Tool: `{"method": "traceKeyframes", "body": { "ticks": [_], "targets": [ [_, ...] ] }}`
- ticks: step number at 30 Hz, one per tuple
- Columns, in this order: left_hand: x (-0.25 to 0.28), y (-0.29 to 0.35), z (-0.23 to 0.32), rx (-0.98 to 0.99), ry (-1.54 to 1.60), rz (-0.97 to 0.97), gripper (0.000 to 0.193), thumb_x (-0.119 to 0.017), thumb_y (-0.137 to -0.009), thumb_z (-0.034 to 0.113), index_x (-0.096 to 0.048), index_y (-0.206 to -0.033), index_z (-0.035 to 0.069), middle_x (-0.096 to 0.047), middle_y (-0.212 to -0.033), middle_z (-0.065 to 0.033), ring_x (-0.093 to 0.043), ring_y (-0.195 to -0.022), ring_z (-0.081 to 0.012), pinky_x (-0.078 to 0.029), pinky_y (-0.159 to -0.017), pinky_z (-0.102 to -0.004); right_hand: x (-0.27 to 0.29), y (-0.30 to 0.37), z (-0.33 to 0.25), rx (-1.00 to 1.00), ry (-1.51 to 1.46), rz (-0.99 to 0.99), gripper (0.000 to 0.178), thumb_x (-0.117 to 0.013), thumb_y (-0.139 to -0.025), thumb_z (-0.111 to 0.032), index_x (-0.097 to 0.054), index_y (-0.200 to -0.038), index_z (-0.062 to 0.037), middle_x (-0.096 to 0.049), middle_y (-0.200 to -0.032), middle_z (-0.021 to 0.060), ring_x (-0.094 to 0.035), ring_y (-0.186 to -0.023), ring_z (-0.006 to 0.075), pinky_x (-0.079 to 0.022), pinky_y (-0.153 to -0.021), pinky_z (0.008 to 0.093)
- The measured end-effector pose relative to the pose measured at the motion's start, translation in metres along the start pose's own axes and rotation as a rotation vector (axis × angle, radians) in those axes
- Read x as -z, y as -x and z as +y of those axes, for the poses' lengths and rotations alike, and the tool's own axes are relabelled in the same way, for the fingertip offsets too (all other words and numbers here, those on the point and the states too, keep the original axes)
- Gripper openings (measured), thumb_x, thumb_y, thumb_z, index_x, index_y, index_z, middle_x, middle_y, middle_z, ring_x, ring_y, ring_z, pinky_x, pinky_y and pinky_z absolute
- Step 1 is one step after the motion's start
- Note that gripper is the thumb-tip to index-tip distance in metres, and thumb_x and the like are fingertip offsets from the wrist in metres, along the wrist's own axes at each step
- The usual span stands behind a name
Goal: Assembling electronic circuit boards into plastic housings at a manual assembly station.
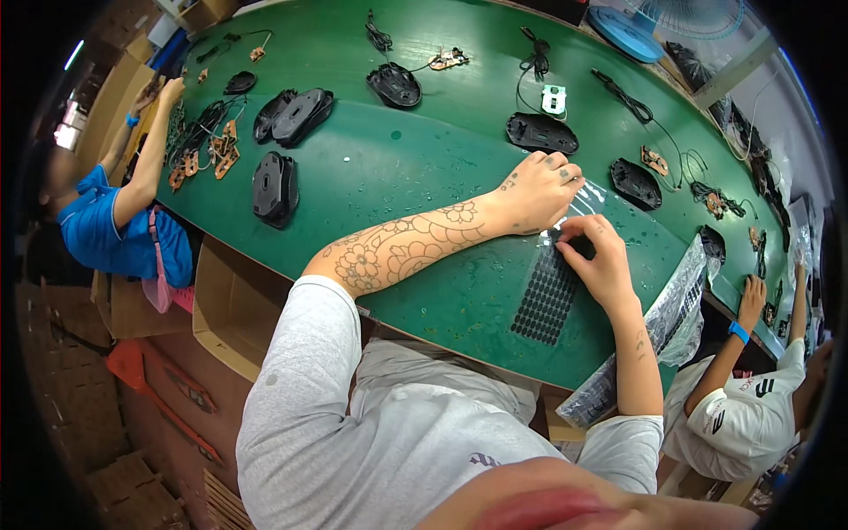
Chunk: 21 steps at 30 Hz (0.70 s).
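A clear sheet of small black oval pads [542, 305] lies on the green table in front of me. My left hand [541, 192], fingers curled, lies over the far, clear end of this sheet; its fingertips are partly hidden. Just to its right, my right hand [601, 256] has thumb and forefinger closed in a pinch over the upper edge of the pad rows. Whatever is between those fingertips is too small to make out. Beyond my left hand sits a black mouse shell [541, 132], its cable and a green-and-white circuit board [554, 100] beside it.
More open mouse shells [394, 86] with boards and cables line the far side. Stacked shells [276, 189] stand at left. Packed pad sheets in clear plastic [649, 331] lie along my right forearm. Co-workers sit at left [128, 216] and right [746, 406]. A blue fan [625, 34] stands behind.
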<state>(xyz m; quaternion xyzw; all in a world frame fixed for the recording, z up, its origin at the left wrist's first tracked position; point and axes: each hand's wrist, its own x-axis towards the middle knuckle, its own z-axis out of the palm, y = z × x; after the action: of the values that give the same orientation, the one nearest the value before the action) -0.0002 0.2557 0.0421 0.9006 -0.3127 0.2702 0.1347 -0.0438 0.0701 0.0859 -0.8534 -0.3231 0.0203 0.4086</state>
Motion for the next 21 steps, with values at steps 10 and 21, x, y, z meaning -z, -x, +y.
{"method": "traceKeyframes", "body": {
  "ticks": [10,21],
  "targets": [
    [-0.0023,-0.0007,-0.0031,-0.064,-0.031,0.152,0.025,-0.061,-0.078,0.018,-0.065,-0.100,0.006,-0.062,-0.104,-0.0050,-0.055,-0.092,-0.0221,-0.042,-0.079,-0.0334,0.0029,-0.0024,0.0058,0.055,0.036,0.015,0.029,-0.068,-0.072,0.006,-0.064,-0.099,-0.0046,-0.059,-0.086,0.0039,-0.055,-0.078,0.0168,-0.046,-0.073,0.0267],
    [0.0009,0.0001,-0.0030,-0.027,-0.011,0.022,0.031,-0.062,-0.083,0.019,-0.065,-0.112,0.008,-0.061,-0.116,-0.0041,-0.055,-0.103,-0.0211,-0.043,-0.087,-0.0346,0.0032,-0.0047,0.0082,-0.022,-0.035,-0.017,0.025,-0.065,-0.072,0.005,-0.061,-0.094,-0.0059,-0.061,-0.084,0.0024,-0.053,-0.079,0.0182,-0.045,-0.074,0.0293]
  ]
}}
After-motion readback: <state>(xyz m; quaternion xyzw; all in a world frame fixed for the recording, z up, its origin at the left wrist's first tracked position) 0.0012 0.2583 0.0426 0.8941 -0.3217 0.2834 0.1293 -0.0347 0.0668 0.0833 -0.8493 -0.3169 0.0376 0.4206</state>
